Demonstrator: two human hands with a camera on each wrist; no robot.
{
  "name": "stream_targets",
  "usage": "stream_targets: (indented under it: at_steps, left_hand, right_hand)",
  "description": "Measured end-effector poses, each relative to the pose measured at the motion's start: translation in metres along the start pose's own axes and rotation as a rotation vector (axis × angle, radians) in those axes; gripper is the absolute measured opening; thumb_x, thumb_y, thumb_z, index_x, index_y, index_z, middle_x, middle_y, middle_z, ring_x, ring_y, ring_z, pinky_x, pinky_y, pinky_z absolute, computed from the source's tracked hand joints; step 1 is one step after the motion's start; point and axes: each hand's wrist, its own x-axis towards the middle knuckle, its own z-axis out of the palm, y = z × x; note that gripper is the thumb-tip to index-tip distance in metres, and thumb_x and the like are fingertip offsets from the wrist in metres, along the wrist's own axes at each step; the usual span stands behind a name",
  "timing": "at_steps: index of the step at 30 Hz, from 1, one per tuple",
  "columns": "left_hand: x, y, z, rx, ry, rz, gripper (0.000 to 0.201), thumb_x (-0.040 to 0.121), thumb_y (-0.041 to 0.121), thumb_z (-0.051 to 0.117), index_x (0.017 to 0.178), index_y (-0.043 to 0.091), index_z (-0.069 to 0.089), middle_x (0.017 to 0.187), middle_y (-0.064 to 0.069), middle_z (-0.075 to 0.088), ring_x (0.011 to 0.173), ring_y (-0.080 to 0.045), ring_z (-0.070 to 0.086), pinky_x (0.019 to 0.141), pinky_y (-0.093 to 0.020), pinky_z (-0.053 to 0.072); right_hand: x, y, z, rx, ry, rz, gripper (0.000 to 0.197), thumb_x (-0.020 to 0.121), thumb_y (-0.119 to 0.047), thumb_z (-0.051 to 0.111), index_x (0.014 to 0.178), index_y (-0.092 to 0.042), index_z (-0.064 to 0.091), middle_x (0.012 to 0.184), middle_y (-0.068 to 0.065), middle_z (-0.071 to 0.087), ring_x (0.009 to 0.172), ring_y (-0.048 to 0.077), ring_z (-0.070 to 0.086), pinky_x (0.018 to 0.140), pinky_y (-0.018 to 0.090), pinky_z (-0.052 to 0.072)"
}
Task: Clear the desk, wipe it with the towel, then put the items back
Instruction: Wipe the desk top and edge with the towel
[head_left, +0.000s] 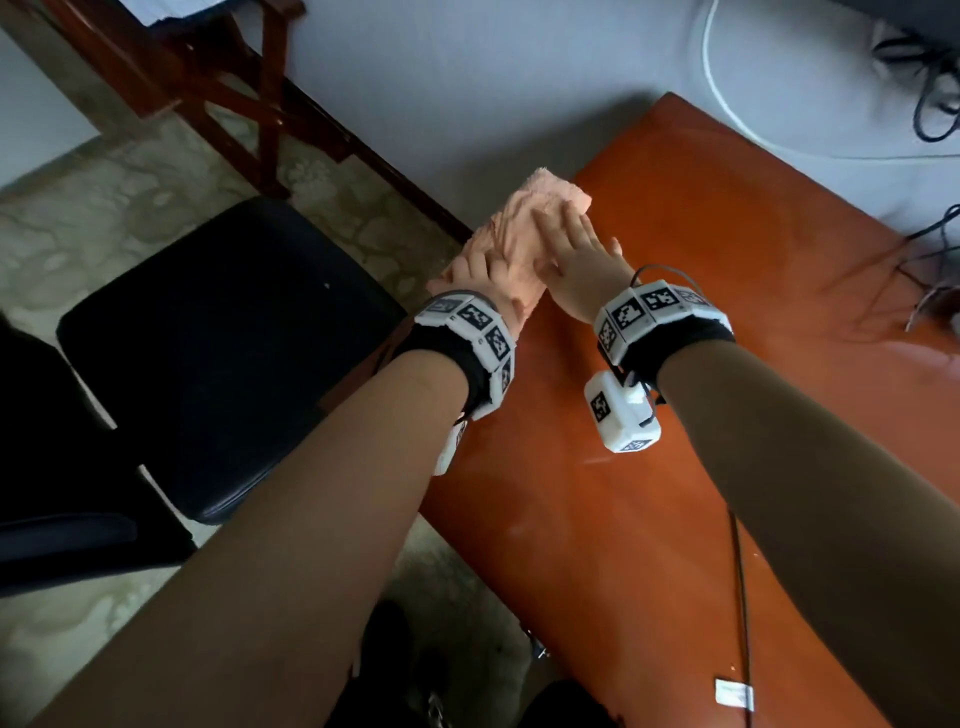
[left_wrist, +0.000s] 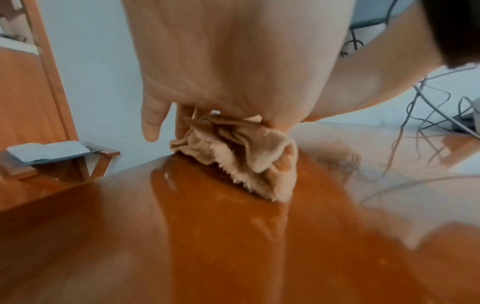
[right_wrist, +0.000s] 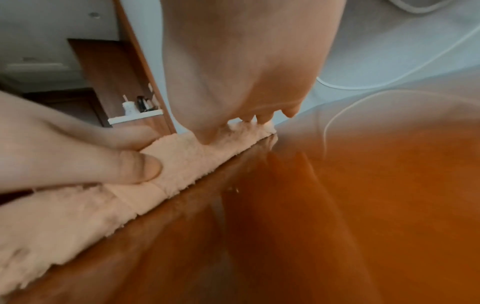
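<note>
A fluffy peach towel lies bunched along the far left edge of the glossy orange desk. My left hand grips its near end, thumb and fingers pinching the cloth. In the left wrist view the towel is gathered in folds under that hand. My right hand lies flat on the towel's far part, fingers straight. In the right wrist view its fingertips press the towel down at the desk edge, with the left hand pinching beside it.
A black chair seat stands left of the desk. Dark wooden furniture legs are behind it. Tangled cables and a white cord run along the wall at right. A thin black cable and a small white tag lie on the desk's near part.
</note>
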Motion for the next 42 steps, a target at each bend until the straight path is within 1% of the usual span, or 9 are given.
stream_targets:
  at_steps: [4, 9, 13, 16, 19, 25, 31, 38, 42]
  left_hand:
    - [0.004, -0.014, -0.016, -0.059, -0.006, 0.043, 0.059, 0.090, 0.045, 0.045, 0.139, 0.016, 0.029, 0.136, -0.009, 0.031, 0.126, -0.025, 0.029, 0.095, -0.045, 0.037]
    - [0.022, -0.012, -0.036, -0.210, 0.015, 0.007, 0.054, 0.086, 0.041, 0.053, 0.133, 0.019, 0.036, 0.134, -0.011, 0.033, 0.126, -0.028, 0.029, 0.098, -0.044, 0.034]
    - [0.036, 0.006, -0.035, -0.104, -0.031, 0.088, 0.066, 0.089, 0.041, 0.050, 0.145, 0.036, 0.015, 0.152, -0.011, 0.013, 0.134, -0.035, 0.021, 0.104, -0.050, 0.030]
    - [0.045, 0.017, -0.026, -0.098, -0.119, 0.053, 0.070, 0.089, 0.042, 0.050, 0.145, 0.046, 0.008, 0.157, -0.007, -0.007, 0.138, -0.039, 0.011, 0.105, -0.056, 0.029]
    - [0.050, 0.019, -0.017, -0.108, -0.157, 0.006, 0.073, 0.089, 0.045, 0.050, 0.145, 0.050, 0.002, 0.156, -0.007, -0.004, 0.135, -0.041, 0.019, 0.101, -0.057, 0.036]
    - [0.047, 0.019, -0.019, -0.031, -0.115, 0.014, 0.065, 0.092, 0.041, 0.047, 0.143, 0.047, 0.007, 0.141, -0.012, 0.022, 0.124, -0.035, 0.033, 0.092, -0.052, 0.043]
    - [0.039, 0.009, -0.023, 0.037, -0.161, -0.091, 0.066, 0.092, 0.043, 0.047, 0.146, 0.037, 0.008, 0.131, -0.016, 0.033, 0.116, -0.033, 0.042, 0.083, -0.045, 0.045]
    - [0.010, -0.001, -0.022, 0.073, -0.219, -0.068, 0.071, 0.091, 0.052, 0.045, 0.147, 0.035, 0.005, 0.139, -0.019, 0.026, 0.119, -0.034, 0.043, 0.073, -0.042, 0.042]
    - [0.009, -0.011, -0.033, -0.097, -0.245, 0.015, 0.059, 0.094, 0.044, 0.044, 0.146, 0.024, 0.024, 0.149, -0.011, 0.027, 0.130, -0.034, 0.038, 0.101, -0.042, 0.037]
  right_hand:
    - [-0.012, 0.002, -0.002, 0.099, -0.005, 0.003, 0.059, 0.100, -0.015, 0.026, 0.150, -0.031, -0.001, 0.158, 0.000, -0.011, 0.147, 0.022, 0.002, 0.118, 0.044, 0.004]
    - [-0.026, 0.027, -0.004, 0.329, 0.109, 0.089, 0.065, 0.088, 0.006, 0.031, 0.145, -0.026, 0.030, 0.158, -0.003, 0.011, 0.145, 0.020, 0.015, 0.117, 0.031, 0.019]
    - [-0.038, 0.060, -0.012, 0.318, 0.316, 0.144, 0.054, 0.083, 0.012, 0.032, 0.122, -0.012, 0.058, 0.140, 0.006, 0.041, 0.135, 0.024, 0.034, 0.112, 0.028, 0.027]
    - [-0.046, 0.079, -0.016, 0.327, 0.362, 0.191, 0.049, 0.079, 0.013, 0.033, 0.107, -0.009, 0.067, 0.127, 0.009, 0.052, 0.126, 0.028, 0.040, 0.110, 0.029, 0.028]
    - [-0.054, 0.089, -0.015, 0.366, 0.401, 0.237, 0.047, 0.075, 0.014, 0.035, 0.099, -0.007, 0.070, 0.120, 0.013, 0.060, 0.117, 0.030, 0.049, 0.108, 0.031, 0.031]
    - [-0.066, 0.091, -0.004, 0.557, 0.415, 0.356, 0.039, 0.080, 0.008, 0.038, 0.091, -0.006, 0.073, 0.101, 0.014, 0.070, 0.097, 0.029, 0.063, 0.085, 0.031, 0.049]
    - [-0.070, 0.069, 0.002, 0.568, 0.365, 0.344, 0.043, 0.078, 0.008, 0.035, 0.089, -0.011, 0.072, 0.097, 0.009, 0.071, 0.088, 0.023, 0.062, 0.073, 0.022, 0.044]
    - [-0.052, 0.021, 0.008, 0.409, 0.273, 0.200, 0.047, 0.083, 0.003, 0.034, 0.112, -0.020, 0.064, 0.115, 0.002, 0.062, 0.112, 0.022, 0.054, 0.092, 0.029, 0.045]
    - [-0.049, -0.011, 0.015, 0.242, 0.162, 0.107, 0.045, 0.090, -0.006, 0.036, 0.130, -0.021, 0.049, 0.130, 0.000, 0.049, 0.128, 0.022, 0.038, 0.103, 0.033, 0.035]
